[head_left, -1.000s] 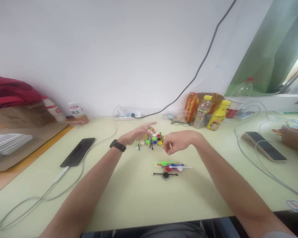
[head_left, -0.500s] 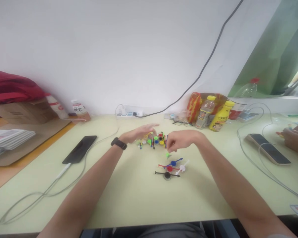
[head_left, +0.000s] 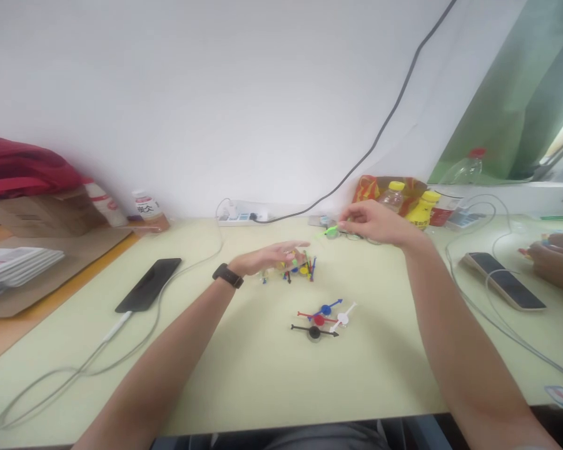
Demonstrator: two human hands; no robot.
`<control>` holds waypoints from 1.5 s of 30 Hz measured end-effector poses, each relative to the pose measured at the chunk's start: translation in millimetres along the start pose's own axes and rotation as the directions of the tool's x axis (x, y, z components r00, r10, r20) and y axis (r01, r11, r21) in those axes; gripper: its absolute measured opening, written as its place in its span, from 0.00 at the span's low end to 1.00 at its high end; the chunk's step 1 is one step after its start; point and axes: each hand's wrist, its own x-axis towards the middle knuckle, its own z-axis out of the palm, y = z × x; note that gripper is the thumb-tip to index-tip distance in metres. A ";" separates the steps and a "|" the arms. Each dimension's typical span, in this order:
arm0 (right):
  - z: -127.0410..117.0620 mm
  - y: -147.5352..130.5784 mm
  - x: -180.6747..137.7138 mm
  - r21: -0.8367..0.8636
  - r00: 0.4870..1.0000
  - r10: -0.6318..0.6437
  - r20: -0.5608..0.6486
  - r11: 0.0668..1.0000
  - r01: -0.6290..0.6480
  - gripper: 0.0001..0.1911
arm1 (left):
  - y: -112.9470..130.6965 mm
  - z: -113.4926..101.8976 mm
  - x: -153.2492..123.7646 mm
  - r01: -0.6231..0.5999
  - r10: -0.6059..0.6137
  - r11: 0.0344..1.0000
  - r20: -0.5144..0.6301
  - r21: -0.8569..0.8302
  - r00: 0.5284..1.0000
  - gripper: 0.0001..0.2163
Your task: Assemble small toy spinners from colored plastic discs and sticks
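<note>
- The dark phone [head_left: 147, 284] lies face up at 9 o'clock from your left hand, on its white cable, where it lay before.
- The bottle [head_left: 147, 209] by the wall at 11 o'clock has a white label with dark characters, too blurred to read.
- Your left hand [head_left: 269, 257] has stayed put, palm down with the fingers stretched out and loosely together. It covers the near-left edge of the pile of coloured pieces [head_left: 300, 269]; you cannot tell whether it touches them.
- Four spinner arrows [head_left: 326, 315] in blue, red, white and black lie together on the table at 6 o'clock from the pile.
- The green spinner arrow [head_left: 331, 231] has a thin shaft and a round hub. Half a second ago it was low beside the pile. Now it is in the air at 1 o'clock from it.
- Your right hand [head_left: 378, 222] has risen with it, thumb and forefinger pinching one end.
- The yellow bottle [head_left: 420, 209] carries a cartoon face; its writing is unreadable.
- Another person's hand [head_left: 551, 265] rests at 3 o'clock.
</note>
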 end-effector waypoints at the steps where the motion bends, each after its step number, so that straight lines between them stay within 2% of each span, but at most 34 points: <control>1: 4.3 0.2 3.3 -0.029 1.000 -0.012 -0.004 1.000 0.012 0.19 | 0.2 2.1 1.4 -0.006 0.006 1.000 0.002 -0.005 1.000 0.32; 7: 29.1 -4.7 18.2 -0.072 0.996 -0.085 0.012 0.994 0.085 0.15 | 3.8 13.3 7.5 -0.015 0.015 1.000 0.011 -0.023 1.000 0.31; 10: 41.0 -5.1 23.8 -0.029 0.992 -0.125 0.006 0.992 0.125 0.11 | 2.3 15.2 8.7 -0.036 0.035 0.999 -0.035 -0.041 0.999 0.31; 16: 55.7 -2.7 29.7 0.079 0.996 -0.094 -0.006 0.992 0.095 0.10 | -1.0 17.0 10.8 -0.025 0.018 0.995 -0.073 -0.095 0.997 0.32; 20: 58.7 -7.1 30.9 0.077 0.993 -0.118 0.006 0.990 0.117 0.11 | 0.5 18.8 10.4 -0.035 0.031 0.998 -0.085 -0.054 0.996 0.30; 25: 41.9 -10.1 24.9 0.001 0.989 -0.096 -0.110 0.995 0.096 0.17 | 0.5 13.9 8.8 0.002 -0.008 0.998 -0.099 -0.058 0.995 0.32; 27: 30.6 -7.6 19.0 -0.047 0.997 -0.058 -0.055 0.997 0.055 0.16 | 0.3 9.7 7.1 0.015 -0.024 0.997 -0.119 -0.077 0.993 0.32; 29: 22.4 -3.3 13.7 -0.081 0.988 -0.024 0.150 0.996 0.037 0.14 | 0.3 5.0 4.6 0.011 -0.024 0.995 -0.137 -0.097 0.990 0.31; 30: 21.0 -0.7 12.2 -0.090 0.959 -0.011 0.285 0.995 0.038 0.13 | 0.3 2.5 3.1 0.005 -0.020 0.994 -0.145 -0.106 0.989 0.30; 32: 25.5 4.2 12.7 -0.095 0.853 0.009 0.521 0.994 0.047 0.11 | 0.1 -2.1 0.1 -0.008 -0.012 0.994 -0.177 -0.110 0.984 0.29; 33: 31.6 6.1 14.8 -0.095 0.800 0.014 0.599 0.994 0.055 0.10 | -0.2 -4.2 -1.2 -0.011 -0.011 0.994 -0.197 -0.108 0.980 0.29; 35: 50.3 7.8 21.3 -0.082 0.721 -0.001 0.693 0.993 0.081 0.12 | -1.1 -7.4 -3.4 -0.011 -0.014 0.994 -0.223 -0.108 0.975 0.30; 37: 74.6 6.2 28.4 -0.045 0.664 -0.041 0.746 0.993 0.112 0.15 | -2.2 -9.2 -4.7 -0.014 -0.013 0.993 -0.229 -0.116 0.973 0.30; 39: 98.9 2.2 33.7 -0.041 0.557 -0.048 0.829 0.988 0.146 0.18 | -3.0 -10.0 -5.2 -0.015 -0.013 0.992 -0.222 -0.125 0.975 0.30; 41: 117.3 -2.1 35.9 -0.066 0.482 -0.007 0.876 0.989 0.134 0.16 | -3.4 -10.1 -5.2 -0.010 -0.018 0.992 -0.212 -0.129 0.977 0.29; 42: 122.9 -3.7 36.0 -0.083 0.467 0.015 0.884 0.988 0.126 0.16 | -3.4 -10.2 -5.2 -0.007 -0.021 0.991 -0.209 -0.131 0.978 0.29; 43: 125.5 -4.8 35.8 -0.091 0.473 0.025 0.881 0.989 0.116 0.15 | -3.5 -10.2 -5.2 -0.005 -0.023 0.991 -0.207 -0.134 0.978 0.29; 45: 121.9 -5.0 34.5 -0.076 0.533 0.011 0.846 0.992 0.099 0.14 | -3.4 -10.4 -5.3 -0.006 -0.022 0.991 -0.206 -0.135 0.978 0.29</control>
